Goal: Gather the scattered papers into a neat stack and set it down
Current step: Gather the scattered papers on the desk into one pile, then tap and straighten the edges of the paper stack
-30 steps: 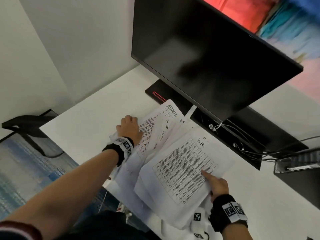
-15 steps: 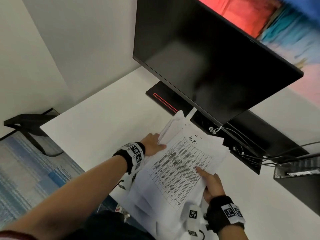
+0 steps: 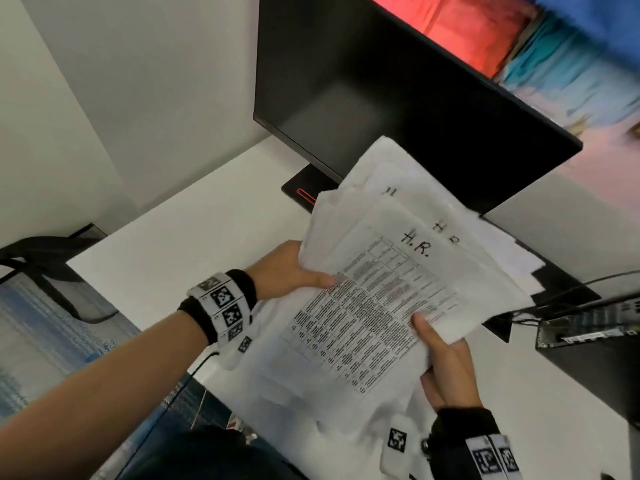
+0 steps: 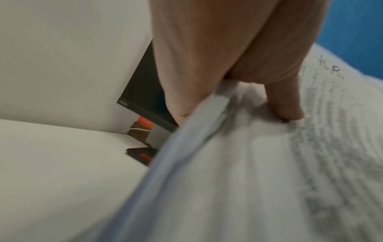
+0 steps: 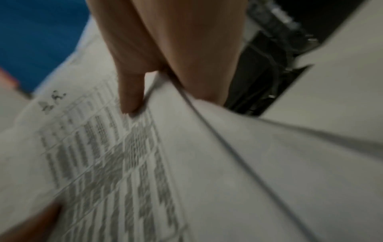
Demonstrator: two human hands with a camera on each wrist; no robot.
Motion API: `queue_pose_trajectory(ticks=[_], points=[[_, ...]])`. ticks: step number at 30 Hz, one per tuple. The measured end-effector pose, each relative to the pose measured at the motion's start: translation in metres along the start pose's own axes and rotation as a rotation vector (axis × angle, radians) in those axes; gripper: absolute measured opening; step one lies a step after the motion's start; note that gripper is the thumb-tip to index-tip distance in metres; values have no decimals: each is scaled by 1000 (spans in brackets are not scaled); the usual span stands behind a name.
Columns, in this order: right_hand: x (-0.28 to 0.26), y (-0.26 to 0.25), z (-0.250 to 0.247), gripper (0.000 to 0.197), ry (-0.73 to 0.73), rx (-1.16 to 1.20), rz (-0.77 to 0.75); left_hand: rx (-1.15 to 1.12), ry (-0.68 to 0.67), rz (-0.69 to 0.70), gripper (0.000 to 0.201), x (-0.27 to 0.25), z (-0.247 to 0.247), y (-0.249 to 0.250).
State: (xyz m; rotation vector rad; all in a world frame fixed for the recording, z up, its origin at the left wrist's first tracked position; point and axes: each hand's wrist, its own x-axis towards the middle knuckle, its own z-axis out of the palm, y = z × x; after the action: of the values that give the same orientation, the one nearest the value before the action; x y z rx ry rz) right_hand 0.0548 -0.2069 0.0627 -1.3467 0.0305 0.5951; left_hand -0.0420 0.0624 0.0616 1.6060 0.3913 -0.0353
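Observation:
A loose bundle of white printed papers (image 3: 374, 306) is lifted off the white desk (image 3: 180, 244), its sheets fanned and uneven. The top sheet carries a printed table and the handwritten letters "H.R.". My left hand (image 3: 291, 271) grips the bundle's left edge, thumb on top and fingers hidden beneath. My right hand (image 3: 446, 365) pinches the right edge the same way, thumb on the table print. Both wrist views are blurred: in the left one the thumb (image 4: 283, 104) presses the papers (image 4: 248, 180), in the right one the thumb (image 5: 130, 96) lies on the sheet (image 5: 103, 155).
A black monitor (image 3: 398, 109) stands just behind the papers, its base (image 3: 304, 192) on the desk. Cables (image 3: 571, 296) and a small black box (image 3: 588, 330) lie to the right. The desk's left edge drops to a blue carpet (image 3: 34, 341).
The spread sheets were swept together and the bundle rose off the desk toward the monitor. My left hand slid from the far sheets to the bundle's left edge; my right hand closed on the right edge.

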Motion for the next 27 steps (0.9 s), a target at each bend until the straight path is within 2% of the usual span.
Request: queue_pose_trajectory(ticks=[4,7,9,12,14,15,17,19,21,24,26,27], points=[[-5,-42,32,32,172,-91,-361,-167,146,215,37,3,5,44],[-9,-67,41,48,179,-118,-517,-243,224,357,36,3,1,68],[-7,-68,43,52,123,-162,-505,-223,283,413,41,5,-2,72],[8,-50,42,58,88,-274,-427,-227,295,376,58,17,-3,67],[22,-35,38,53,95,-283,-350,-214,283,337,72,26,0,62],[28,-30,36,48,104,-290,-318,-190,278,319,71,30,1,61],[38,-24,34,37,110,-296,-257,-154,267,282,57,38,5,58],[45,-24,32,35,93,-310,-247,-149,294,270,35,43,7,58],[49,-25,28,36,96,-301,-272,-186,327,283,25,44,8,61],[51,-25,22,60,126,-210,-304,-273,371,343,31,39,6,69],[50,-18,16,76,116,-163,-252,-307,409,347,42,38,4,67],[50,-12,14,77,95,-173,-212,-308,402,315,50,38,6,62]])
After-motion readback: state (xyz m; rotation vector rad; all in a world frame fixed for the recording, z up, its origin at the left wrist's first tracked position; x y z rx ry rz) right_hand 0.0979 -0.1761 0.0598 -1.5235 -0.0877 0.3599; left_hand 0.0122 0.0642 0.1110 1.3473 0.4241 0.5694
